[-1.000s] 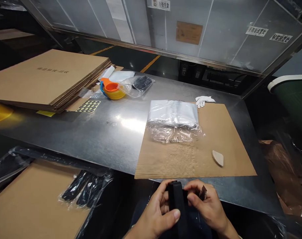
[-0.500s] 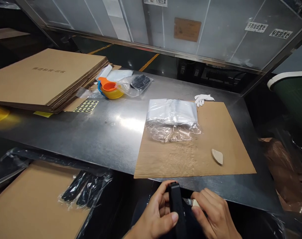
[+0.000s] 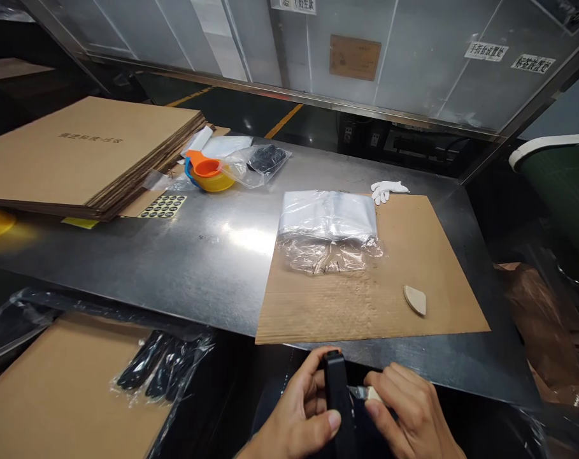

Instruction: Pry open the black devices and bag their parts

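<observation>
My left hand (image 3: 301, 408) is closed around a long black plastic part (image 3: 337, 389), thumb on its near face and fingers behind it. The part stands roughly upright just off the table's front edge. My right hand (image 3: 406, 408) pinches a small knife (image 3: 360, 392) by its pale handle. Its short metal blade points left and lies at the right side of the black part; whether it touches is hard to tell. On a cardboard sheet (image 3: 313, 315) beyond my hands lie a stack of clear plastic bags (image 3: 327, 217) and a beige wedge-shaped piece (image 3: 415, 299).
A steel table (image 3: 198, 268) carries stacked cardboard (image 3: 98, 159), a sticker sheet (image 3: 164, 206), an orange and yellow tape dispenser (image 3: 213, 175), a bagged black item (image 3: 267, 159) and a white glove (image 3: 388, 190). At lower left, bagged black parts (image 3: 160, 366) lie on a carton (image 3: 79, 395).
The view has shifted very slightly. My right hand and the knife have moved a little along the side of the black part; my left hand keeps its hold.
</observation>
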Tool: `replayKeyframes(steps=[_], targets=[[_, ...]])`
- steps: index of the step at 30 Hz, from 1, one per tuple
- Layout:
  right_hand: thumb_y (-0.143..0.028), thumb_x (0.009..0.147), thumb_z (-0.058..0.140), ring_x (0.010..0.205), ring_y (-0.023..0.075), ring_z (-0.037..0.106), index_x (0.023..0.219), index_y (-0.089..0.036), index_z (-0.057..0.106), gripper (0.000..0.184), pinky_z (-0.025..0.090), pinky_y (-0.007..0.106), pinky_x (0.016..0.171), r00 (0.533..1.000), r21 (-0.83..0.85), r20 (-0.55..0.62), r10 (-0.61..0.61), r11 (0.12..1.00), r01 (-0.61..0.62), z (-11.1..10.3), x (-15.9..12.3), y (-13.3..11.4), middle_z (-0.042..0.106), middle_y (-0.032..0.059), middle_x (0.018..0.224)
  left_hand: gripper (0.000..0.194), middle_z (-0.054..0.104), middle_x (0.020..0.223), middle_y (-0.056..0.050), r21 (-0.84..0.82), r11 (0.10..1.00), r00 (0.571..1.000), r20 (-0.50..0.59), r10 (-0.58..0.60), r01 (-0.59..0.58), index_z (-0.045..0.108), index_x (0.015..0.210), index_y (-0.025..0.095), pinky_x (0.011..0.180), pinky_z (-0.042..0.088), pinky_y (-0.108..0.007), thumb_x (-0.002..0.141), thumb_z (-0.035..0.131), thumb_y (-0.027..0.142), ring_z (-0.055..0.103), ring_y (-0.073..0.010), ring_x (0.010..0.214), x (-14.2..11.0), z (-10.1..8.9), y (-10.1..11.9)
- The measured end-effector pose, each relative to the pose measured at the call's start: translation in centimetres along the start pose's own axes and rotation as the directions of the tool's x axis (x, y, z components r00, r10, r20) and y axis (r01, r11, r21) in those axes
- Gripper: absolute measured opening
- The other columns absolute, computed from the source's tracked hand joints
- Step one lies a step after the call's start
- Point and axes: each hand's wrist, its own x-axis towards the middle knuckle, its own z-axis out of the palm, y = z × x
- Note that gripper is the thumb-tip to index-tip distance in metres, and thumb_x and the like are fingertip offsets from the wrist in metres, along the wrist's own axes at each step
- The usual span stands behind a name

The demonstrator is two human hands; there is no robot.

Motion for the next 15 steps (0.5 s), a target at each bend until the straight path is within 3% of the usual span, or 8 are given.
replayKeyframes(steps=[15], targets=[[-0.036, 0.094, 0.037, 0.063, 0.0142, 0.051, 0.086, -0.021, 0.054, 0.023, 0.034, 0.028, 0.06, 1.0, 0.009, 0.016, 0.021, 1.0, -0.021, 0.1, -0.19, -0.11, 0.053, -0.0003, 0.068, 0.069, 0.056, 0.088, -0.004, -0.027, 1.0, 1.0, 0.004, 0.004, -0.004, 0.042, 0.122, 0.023, 0.078, 0.041, -0.036, 0.065, 0.07, 0.048, 0.058, -0.0217, 0.085, -0.12, 0.31, 0.49]])
